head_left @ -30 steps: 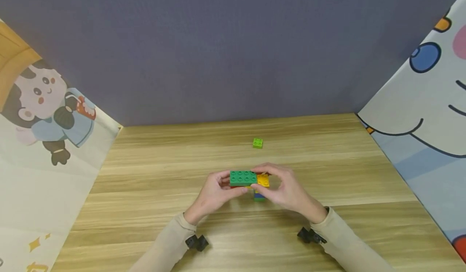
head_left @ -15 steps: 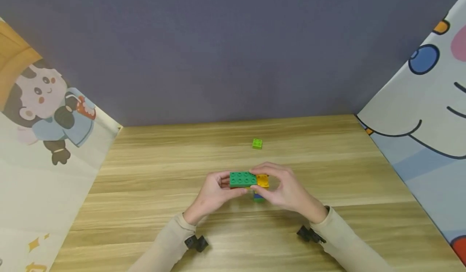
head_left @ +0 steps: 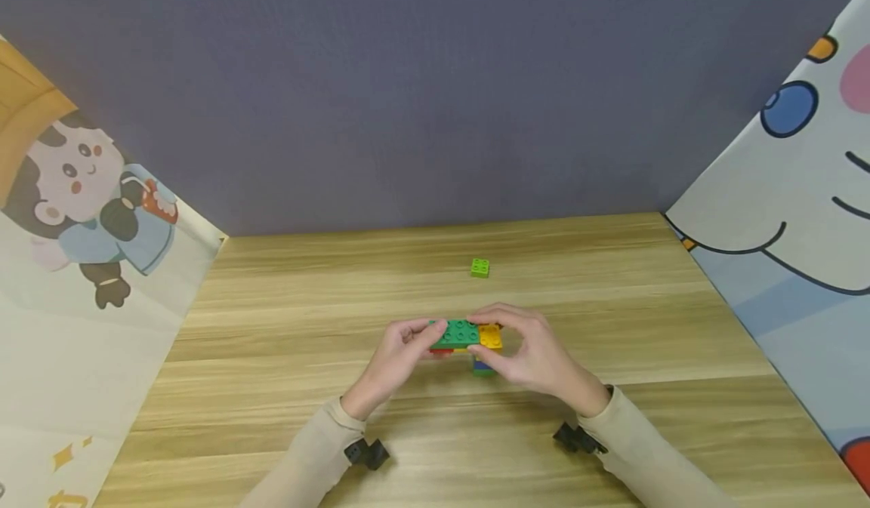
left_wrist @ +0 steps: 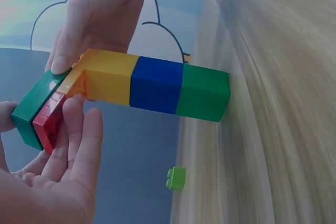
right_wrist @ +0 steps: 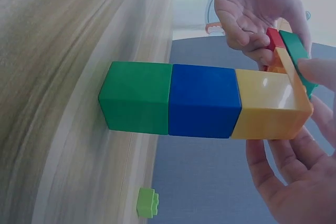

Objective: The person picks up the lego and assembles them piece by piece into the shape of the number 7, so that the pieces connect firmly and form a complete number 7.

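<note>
A tower of toy building bricks stands on the table: a green brick [left_wrist: 203,93] at the bottom, a blue brick [left_wrist: 156,84] above it, then a yellow brick [right_wrist: 270,103] that juts to the left. Across its top lies a long green brick [head_left: 458,333], with a red brick [left_wrist: 50,119] under its left end. My left hand [head_left: 401,353] pinches that end, thumb on top of the long green brick and fingers beneath the red one. With thumb and fingers on opposite sides, my right hand [head_left: 537,351] grips the long green brick beside the yellow studs.
A small lime-green brick [head_left: 479,268] sits apart on the wooden table [head_left: 306,289], behind the tower. A dark grey panel [head_left: 435,100] rises along the table's back edge. Printed cartoon panels flank both sides.
My left thumb has moved from the front side of the long green brick up onto its studs. My right hand keeps its hold and the tower stays in place.
</note>
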Action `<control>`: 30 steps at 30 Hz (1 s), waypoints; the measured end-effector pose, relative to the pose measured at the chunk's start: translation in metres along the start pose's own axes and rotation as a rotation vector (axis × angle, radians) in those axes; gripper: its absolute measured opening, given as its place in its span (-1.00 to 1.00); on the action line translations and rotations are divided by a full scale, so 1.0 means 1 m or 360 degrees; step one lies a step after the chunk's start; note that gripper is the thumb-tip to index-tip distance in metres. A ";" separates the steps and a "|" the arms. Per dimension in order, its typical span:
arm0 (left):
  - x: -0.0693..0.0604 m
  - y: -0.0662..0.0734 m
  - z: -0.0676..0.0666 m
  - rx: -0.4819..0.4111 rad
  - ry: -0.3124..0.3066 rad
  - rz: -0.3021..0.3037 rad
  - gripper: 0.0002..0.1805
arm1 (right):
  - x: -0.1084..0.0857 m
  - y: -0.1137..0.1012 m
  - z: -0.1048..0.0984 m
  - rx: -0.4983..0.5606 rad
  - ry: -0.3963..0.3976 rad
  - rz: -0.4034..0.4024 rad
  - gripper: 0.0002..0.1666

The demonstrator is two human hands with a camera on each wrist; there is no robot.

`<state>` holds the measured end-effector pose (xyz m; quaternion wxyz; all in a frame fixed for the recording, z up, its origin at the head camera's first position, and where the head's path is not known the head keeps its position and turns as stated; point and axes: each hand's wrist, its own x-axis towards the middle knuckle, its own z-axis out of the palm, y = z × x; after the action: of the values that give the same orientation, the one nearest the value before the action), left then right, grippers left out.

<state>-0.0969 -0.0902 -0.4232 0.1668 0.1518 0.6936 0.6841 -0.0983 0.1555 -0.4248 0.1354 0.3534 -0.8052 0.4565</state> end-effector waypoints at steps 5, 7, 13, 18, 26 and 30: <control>0.001 0.001 0.000 -0.0028 0.0007 -0.0036 -0.51 | -0.001 0.000 0.000 -0.0025 -0.0008 0.0059 -0.51; 0.002 0.001 0.000 -0.0037 0.0008 -0.0051 -0.51 | -0.001 0.000 0.000 -0.0032 -0.0008 0.0060 -0.51; 0.002 0.001 -0.002 -0.0036 0.0015 -0.0107 -0.51 | -0.001 0.003 0.001 -0.0020 -0.0003 0.0026 -0.50; 0.002 0.001 -0.003 -0.0028 0.0004 -0.0117 -0.51 | -0.002 0.006 0.002 -0.0004 0.0006 -0.0009 -0.48; 0.001 0.001 -0.002 0.0027 -0.0064 -0.0052 -0.48 | -0.006 0.009 0.004 0.0015 0.0010 0.0000 -0.45; 0.001 0.003 -0.001 0.0109 -0.0080 0.0006 -0.50 | -0.007 0.010 0.003 0.0032 -0.0007 0.0034 -0.46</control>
<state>-0.0982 -0.0905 -0.4198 0.1775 0.1758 0.7120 0.6562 -0.1000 0.1595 -0.4368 0.1251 0.3471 -0.8047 0.4651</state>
